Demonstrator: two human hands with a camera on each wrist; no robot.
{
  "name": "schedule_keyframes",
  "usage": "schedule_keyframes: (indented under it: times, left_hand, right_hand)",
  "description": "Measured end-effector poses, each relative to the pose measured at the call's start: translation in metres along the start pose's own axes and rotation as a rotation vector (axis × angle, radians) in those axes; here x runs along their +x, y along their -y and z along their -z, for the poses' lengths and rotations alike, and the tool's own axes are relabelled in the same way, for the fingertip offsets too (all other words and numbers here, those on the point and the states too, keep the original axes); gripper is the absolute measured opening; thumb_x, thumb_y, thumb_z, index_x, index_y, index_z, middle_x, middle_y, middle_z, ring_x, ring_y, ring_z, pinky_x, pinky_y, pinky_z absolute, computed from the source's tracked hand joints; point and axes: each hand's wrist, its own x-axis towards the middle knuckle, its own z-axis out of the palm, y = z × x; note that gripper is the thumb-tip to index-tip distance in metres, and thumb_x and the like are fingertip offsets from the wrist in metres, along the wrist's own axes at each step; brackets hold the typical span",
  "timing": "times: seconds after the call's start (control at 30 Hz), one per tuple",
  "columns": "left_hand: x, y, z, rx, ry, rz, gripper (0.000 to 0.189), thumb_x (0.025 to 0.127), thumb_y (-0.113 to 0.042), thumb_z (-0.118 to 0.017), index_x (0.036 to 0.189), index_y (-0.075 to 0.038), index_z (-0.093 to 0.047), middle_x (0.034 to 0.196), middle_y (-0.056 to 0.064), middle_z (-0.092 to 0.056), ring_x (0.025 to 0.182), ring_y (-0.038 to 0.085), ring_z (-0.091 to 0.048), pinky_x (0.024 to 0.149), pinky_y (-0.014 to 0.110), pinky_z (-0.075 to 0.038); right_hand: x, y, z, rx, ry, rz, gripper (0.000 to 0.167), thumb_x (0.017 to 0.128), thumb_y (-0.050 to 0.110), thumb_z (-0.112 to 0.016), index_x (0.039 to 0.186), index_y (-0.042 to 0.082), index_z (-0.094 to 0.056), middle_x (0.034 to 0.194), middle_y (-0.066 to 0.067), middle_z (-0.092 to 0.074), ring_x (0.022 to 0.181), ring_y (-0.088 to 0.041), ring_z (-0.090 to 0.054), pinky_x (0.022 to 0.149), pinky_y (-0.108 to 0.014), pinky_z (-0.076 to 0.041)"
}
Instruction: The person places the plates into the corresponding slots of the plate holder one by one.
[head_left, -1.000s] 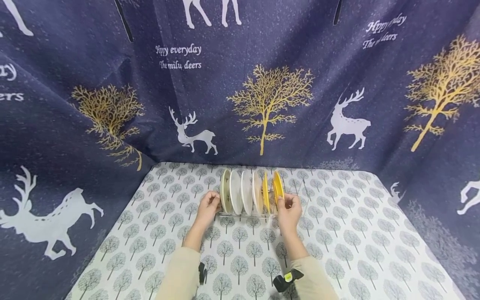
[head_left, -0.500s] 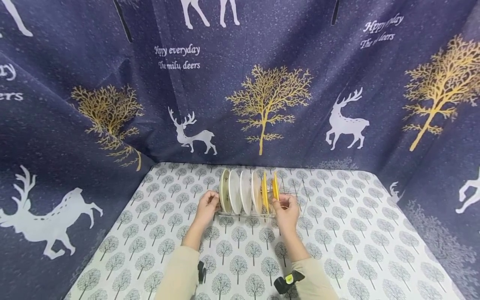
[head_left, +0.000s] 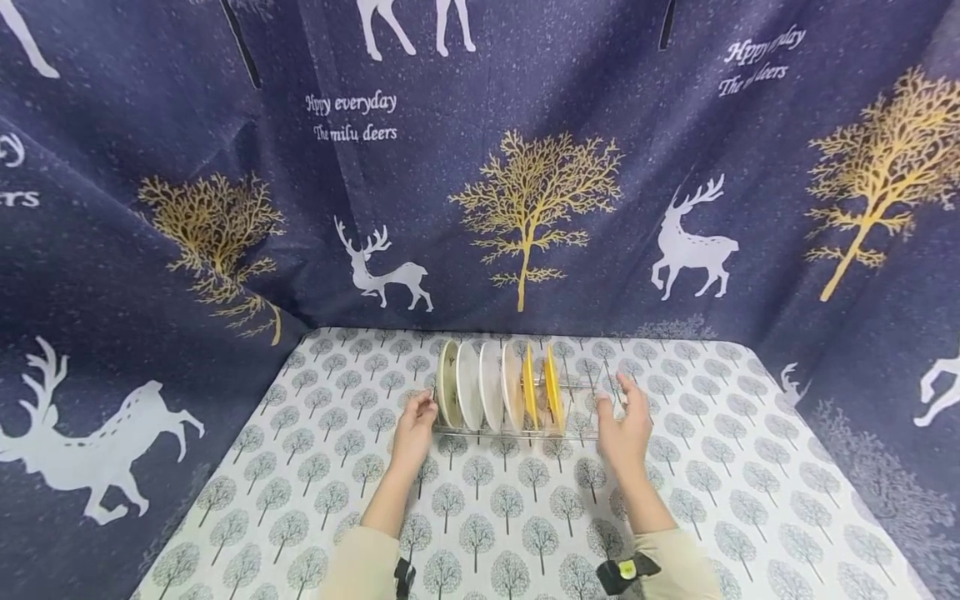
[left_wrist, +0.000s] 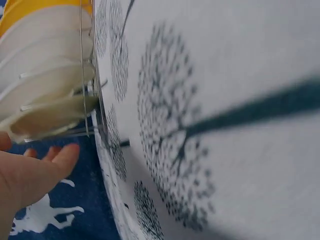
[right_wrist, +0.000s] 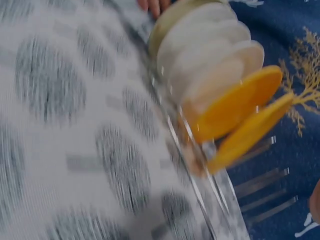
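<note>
A wire dish rack (head_left: 585,435) holds several plates standing on edge in a row. Leftmost is a pale green plate (head_left: 450,385), followed by white plates (head_left: 470,386) and two yellow plates (head_left: 555,390) with a gap between them. At the rack's left end, my left hand (head_left: 415,425) has its fingers loosely bent beside the green plate; the left wrist view shows the fingertips (left_wrist: 67,156) close to the end wires. My right hand (head_left: 627,427) is at the rack's right end with thumb and fingers spread apart, nothing between them. Only a sliver of it shows in the right wrist view.
The rack's right part has bare upright wires (head_left: 606,379) with no plates. A white tablecloth with tree prints (head_left: 480,533) covers the table. Behind hangs a dark blue curtain (head_left: 420,200) with deer and trees. Black straps (head_left: 628,572) circle both wrists.
My right hand has let go of the rightmost yellow plate and moved right to the rack's end. That plate now stands in the rack by itself. The left hand has barely moved.
</note>
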Motion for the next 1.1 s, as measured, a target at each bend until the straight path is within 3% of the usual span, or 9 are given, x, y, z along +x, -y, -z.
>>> schedule_keyframes:
  times: [0.13, 0.3, 0.5, 0.73, 0.93, 1.1]
  left_hand:
    - [-0.01, -0.005, -0.004, -0.062, 0.014, 0.011, 0.048, 0.099, -0.022, -0.041, 0.141, 0.0, -0.032, 0.141, 0.021, -0.036, 0.129, 0.035, -0.033, 0.107, 0.049, -0.026]
    - [-0.015, -0.007, -0.008, -0.078, 0.036, 0.026, 0.056, 0.1, -0.039, -0.035, 0.144, -0.005, -0.029, 0.148, 0.012, -0.028, 0.134, 0.03, -0.025, 0.109, 0.049, -0.018]
    - [-0.014, -0.009, -0.01, -0.074, 0.04, 0.04, 0.058, 0.1, -0.041, -0.035, 0.145, -0.006, -0.028, 0.148, 0.011, -0.029, 0.133, 0.032, -0.027, 0.108, 0.053, -0.017]
    - [-0.024, -0.029, -0.007, -0.119, 0.095, 0.039, 0.053, 0.102, -0.028, -0.036, 0.145, -0.001, -0.022, 0.148, 0.016, -0.026, 0.131, 0.036, -0.028, 0.107, 0.051, -0.022]
    - [-0.013, -0.013, -0.009, -0.067, 0.099, 0.03, 0.06, 0.1, -0.044, -0.032, 0.147, -0.007, -0.023, 0.149, 0.013, -0.024, 0.132, 0.035, -0.028, 0.107, 0.049, -0.024]
    - [0.0, -0.008, -0.005, -0.095, 0.128, -0.006, 0.058, 0.101, -0.042, -0.027, 0.147, -0.006, -0.023, 0.149, 0.014, -0.025, 0.133, 0.033, -0.026, 0.107, 0.051, -0.024]
  right_hand:
    - [0.006, -0.016, 0.013, -0.095, 0.197, -0.074, 0.062, 0.092, 0.015, -0.055, 0.145, 0.005, -0.025, 0.144, -0.023, -0.03, 0.128, -0.043, -0.03, 0.102, -0.058, -0.028]
    - [0.006, -0.031, 0.02, -0.04, 0.384, -0.148, 0.067, 0.097, 0.027, -0.049, 0.147, 0.002, -0.013, 0.147, -0.024, -0.023, 0.131, -0.04, -0.027, 0.105, -0.049, -0.029]
    - [0.006, -0.038, 0.019, -0.002, 0.434, -0.134, 0.067, 0.097, 0.036, -0.047, 0.146, -0.001, -0.018, 0.143, -0.024, -0.03, 0.128, -0.039, -0.033, 0.104, -0.048, -0.03]
    - [0.004, -0.035, 0.021, 0.019, 0.44, -0.153, 0.067, 0.098, 0.038, -0.043, 0.146, 0.0, -0.015, 0.144, -0.023, -0.028, 0.13, -0.038, -0.03, 0.106, -0.048, -0.027]
    - [-0.004, -0.032, 0.027, 0.018, 0.476, -0.169, 0.067, 0.099, 0.038, -0.042, 0.147, 0.002, -0.012, 0.145, -0.023, -0.027, 0.131, -0.036, -0.028, 0.107, -0.045, -0.025]
    - [-0.016, -0.025, 0.03, 0.035, 0.497, -0.163, 0.071, 0.098, 0.041, -0.043, 0.147, 0.002, -0.01, 0.146, -0.021, -0.025, 0.132, -0.035, -0.029, 0.106, -0.042, -0.027]
